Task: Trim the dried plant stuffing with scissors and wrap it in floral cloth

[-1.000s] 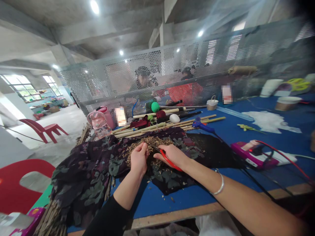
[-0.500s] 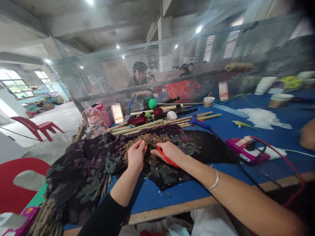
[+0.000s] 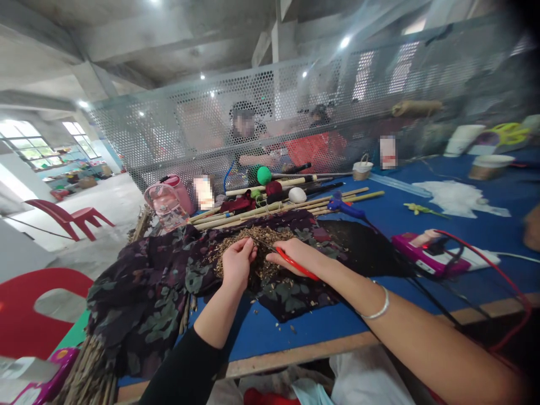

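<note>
Evidently the left hand [image 3: 237, 263] has its fingertips pinched together, on what I can't make out, while the right hand [image 3: 295, 252] curls round red-handled scissors [image 3: 297, 264]. Their long axis runs leftward from that palm, blades pointing at the pinch. Beneath both hands lies a heap of dry brown bits [image 3: 270, 271], on dark flowered cloth [image 3: 147, 281] over the blue table [image 3: 261, 340].

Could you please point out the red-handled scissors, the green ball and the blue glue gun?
Red-handled scissors [image 3: 296, 263]: head view, on the red handle.
Green ball [image 3: 264, 175]: head view, on its middle.
Blue glue gun [image 3: 346, 208]: head view, on its blue body.
</note>
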The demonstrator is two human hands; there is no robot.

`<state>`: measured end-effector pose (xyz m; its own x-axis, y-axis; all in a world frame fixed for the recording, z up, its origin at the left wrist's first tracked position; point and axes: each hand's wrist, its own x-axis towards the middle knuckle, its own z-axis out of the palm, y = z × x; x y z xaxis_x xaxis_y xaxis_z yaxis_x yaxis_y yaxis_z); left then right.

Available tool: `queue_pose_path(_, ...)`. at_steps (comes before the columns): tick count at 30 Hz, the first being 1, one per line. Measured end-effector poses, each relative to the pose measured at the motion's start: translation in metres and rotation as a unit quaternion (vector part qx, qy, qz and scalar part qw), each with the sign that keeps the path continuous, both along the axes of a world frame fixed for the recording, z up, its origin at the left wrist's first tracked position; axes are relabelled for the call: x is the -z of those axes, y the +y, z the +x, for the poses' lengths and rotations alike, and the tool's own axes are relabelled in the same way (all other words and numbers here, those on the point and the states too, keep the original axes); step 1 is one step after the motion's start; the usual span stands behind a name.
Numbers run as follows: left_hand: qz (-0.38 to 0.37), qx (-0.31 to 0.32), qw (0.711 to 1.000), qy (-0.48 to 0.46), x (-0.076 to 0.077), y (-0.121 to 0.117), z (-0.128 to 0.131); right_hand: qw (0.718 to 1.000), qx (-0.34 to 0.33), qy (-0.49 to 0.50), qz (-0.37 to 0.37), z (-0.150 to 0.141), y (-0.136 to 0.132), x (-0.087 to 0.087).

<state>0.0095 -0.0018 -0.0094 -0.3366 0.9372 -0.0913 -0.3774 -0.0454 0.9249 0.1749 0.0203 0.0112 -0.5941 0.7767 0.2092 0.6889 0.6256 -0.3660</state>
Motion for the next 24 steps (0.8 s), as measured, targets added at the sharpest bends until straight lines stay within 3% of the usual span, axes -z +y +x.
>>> queue_pose_path(4,0.002,0.010,1.000,0.013,-0.002,-0.003,0.005,0.998,0.036,-0.023,0.048,-0.004,-0.004,0.001)
queue_pose_path(10,-0.010,0.017,1.000,0.005,-0.003,-0.004,0.006,0.999,0.046,-0.009,0.020,-0.007,-0.005,0.004)
queue_pose_path(17,-0.001,0.001,0.992,-0.127,-0.013,-0.001,0.003,0.996,0.079,-0.013,0.041,-0.007,-0.004,0.002)
queue_pose_path(24,0.027,0.003,0.987,-0.157,-0.016,-0.001,0.001,0.992,0.039,0.028,0.117,-0.010,-0.002,0.009)
